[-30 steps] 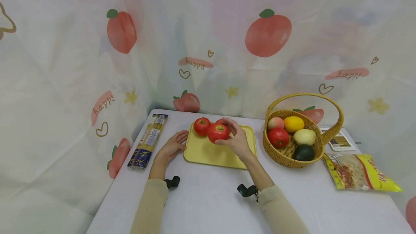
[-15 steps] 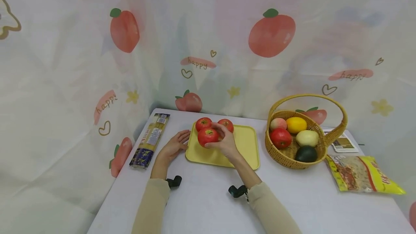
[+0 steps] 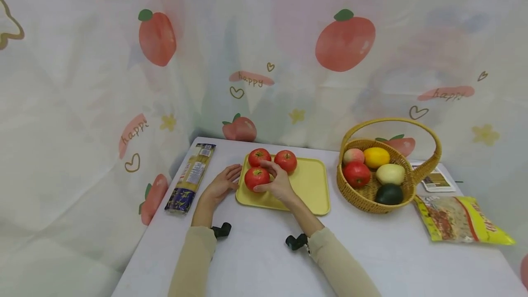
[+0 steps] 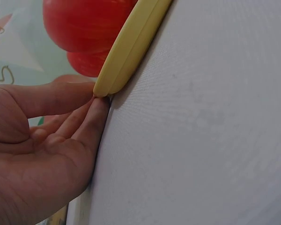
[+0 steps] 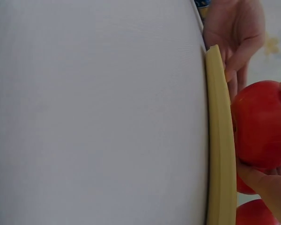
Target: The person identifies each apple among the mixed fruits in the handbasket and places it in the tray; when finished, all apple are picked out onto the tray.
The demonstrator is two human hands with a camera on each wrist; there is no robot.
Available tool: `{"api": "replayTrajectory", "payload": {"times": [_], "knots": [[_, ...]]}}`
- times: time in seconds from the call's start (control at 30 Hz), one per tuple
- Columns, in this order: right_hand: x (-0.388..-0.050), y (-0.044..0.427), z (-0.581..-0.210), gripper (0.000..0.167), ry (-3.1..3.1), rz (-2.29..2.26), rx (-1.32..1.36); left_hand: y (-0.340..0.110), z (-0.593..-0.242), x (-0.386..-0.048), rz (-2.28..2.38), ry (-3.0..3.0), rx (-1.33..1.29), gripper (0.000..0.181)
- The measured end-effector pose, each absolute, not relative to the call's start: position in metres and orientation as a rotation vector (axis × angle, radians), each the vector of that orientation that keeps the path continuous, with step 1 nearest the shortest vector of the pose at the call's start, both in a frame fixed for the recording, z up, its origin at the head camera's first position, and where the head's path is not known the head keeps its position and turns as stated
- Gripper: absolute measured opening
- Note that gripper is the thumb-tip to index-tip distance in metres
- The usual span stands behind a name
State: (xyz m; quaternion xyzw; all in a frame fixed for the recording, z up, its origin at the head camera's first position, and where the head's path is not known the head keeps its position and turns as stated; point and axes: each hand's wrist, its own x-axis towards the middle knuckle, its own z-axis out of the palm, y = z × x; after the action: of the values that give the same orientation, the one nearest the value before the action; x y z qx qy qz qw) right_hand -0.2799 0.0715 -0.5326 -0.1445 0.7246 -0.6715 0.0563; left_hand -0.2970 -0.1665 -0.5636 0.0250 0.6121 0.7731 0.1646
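In the head view a yellow tray (image 3: 307,191) bears two red apples, one at the back left (image 3: 259,156) and another (image 3: 286,161) right of it. My right hand (image 3: 282,186) holds a third red apple (image 3: 256,179) between thumb and fingers, low over the tray's left part, in front of the back-left one. In the right wrist view this apple (image 5: 262,124) is close to the tray rim (image 5: 220,140); whether it touches the tray I cannot tell. My left hand (image 3: 219,187) touches the tray's left edge with extended fingers; its thumb meets the rim (image 4: 126,51) in the left wrist view.
Right of the tray stands a wicker basket (image 3: 350,194) with several fruits and an arched handle. A yellow food bag (image 3: 462,219) and a white packet (image 3: 437,180) lie beyond it. At the left lies a long pasta-like packet (image 3: 190,178). Printed cloth walls enclose the table's back.
My right hand has carried the apple left and down toward the tray's left part, uncovering the apple behind. My left hand stays at the tray's edge. The view has shifted slightly.
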Motion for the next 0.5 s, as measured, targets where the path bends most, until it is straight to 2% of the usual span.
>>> {"api": "replayTrajectory", "payload": {"times": [0.5], "knots": [[-0.2805, 0.0751, -0.5304, 0.084, 2.275, -1.835, -0.464, -0.1653, -0.5609, -0.2953, 2.197, 1.753, 0.062, 0.088]]}}
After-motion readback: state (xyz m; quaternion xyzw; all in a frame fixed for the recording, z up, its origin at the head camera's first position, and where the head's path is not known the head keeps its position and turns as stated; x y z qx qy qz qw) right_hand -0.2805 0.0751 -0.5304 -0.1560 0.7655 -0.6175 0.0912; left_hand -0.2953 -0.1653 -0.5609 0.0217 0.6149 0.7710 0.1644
